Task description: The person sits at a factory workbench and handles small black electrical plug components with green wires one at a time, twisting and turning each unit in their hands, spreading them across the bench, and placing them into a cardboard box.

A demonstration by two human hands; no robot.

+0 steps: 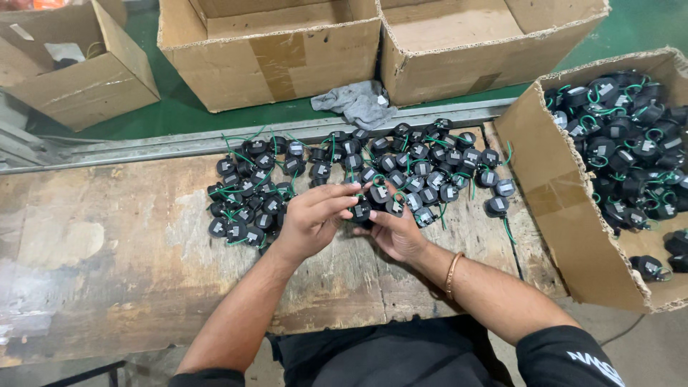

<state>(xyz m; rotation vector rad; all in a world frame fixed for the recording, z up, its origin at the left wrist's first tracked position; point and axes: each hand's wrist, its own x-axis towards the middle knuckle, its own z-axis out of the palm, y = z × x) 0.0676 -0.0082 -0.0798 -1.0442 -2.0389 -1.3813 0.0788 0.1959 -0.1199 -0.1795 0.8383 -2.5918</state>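
Gripping black coil parts (373, 202) — both hands (358, 218) curled | worn bench (107, 251)

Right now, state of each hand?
Left hand: fingers closed on a small black part.
Right hand: holding the same part from below.

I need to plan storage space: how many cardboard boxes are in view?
4: one box at far left, two open boxes along the top, one at right, full of black parts. Others may lie off-frame.

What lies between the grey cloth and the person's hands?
In the head view, black round parts with green wires cover the bench between the cloth and both hands.
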